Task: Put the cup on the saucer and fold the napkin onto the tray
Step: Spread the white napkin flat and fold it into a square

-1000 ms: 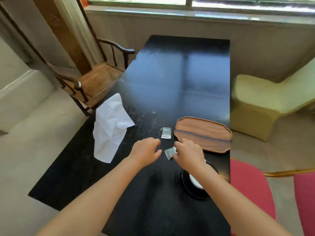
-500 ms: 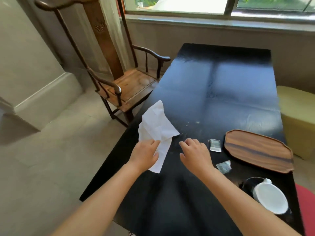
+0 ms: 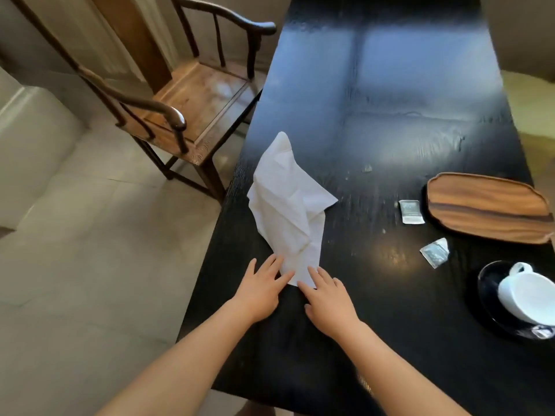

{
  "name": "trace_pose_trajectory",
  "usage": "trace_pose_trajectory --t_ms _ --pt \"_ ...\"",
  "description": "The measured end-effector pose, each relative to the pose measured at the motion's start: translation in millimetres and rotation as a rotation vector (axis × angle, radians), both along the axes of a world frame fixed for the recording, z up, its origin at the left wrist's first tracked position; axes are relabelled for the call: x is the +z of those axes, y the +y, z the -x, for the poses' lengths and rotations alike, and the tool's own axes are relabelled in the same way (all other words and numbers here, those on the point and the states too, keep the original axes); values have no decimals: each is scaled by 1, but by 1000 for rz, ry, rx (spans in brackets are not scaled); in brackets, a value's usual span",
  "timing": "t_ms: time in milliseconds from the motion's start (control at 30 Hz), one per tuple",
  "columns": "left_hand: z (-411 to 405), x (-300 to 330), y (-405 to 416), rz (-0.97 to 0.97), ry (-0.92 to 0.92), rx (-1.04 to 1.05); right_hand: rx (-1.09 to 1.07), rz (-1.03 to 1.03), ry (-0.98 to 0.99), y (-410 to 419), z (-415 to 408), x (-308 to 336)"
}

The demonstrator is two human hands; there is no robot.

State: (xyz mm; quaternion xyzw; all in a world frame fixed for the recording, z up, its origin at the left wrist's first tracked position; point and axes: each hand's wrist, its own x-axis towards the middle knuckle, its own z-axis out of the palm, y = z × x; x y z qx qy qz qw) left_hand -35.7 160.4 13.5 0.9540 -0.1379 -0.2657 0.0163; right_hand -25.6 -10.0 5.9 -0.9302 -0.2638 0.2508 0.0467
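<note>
I see a long glossy black table reflecting bright window light, a dark-framed wooden armchair just beside its left edge, pale beige floor tiles, and a light wall at far left.

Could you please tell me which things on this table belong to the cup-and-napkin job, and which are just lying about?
Part of the job:
white napkin, crumpled, under both hands' fingertips
white cup, on the dark saucer
wooden tray

Just lying about:
two small sachets
wooden chair
</note>
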Motion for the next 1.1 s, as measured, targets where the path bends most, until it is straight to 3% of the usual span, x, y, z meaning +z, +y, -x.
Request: trace_pose_trajectory --t_ms 167,400,500,667,867,1100 --pt "-12 -21 2 -76 -19 -138 -16 -4 44 0 5 -29" --pt "-62 -10 11 13 -227 -619 -139 -92 35 -3 9 -28" --pt "-73 11 5 191 -290 -540 -421 -319 8 2 -1 -5" --pt "-78 65 -17 544 -479 -284 -811 -645 -243 4 -17 50" --pt "-100 138 -10 520 -577 -365 -618 -693 -460 -18 -51 124" --pt "-124 194 18 289 -510 -549 -355 -615 -530 -27 -63 198"
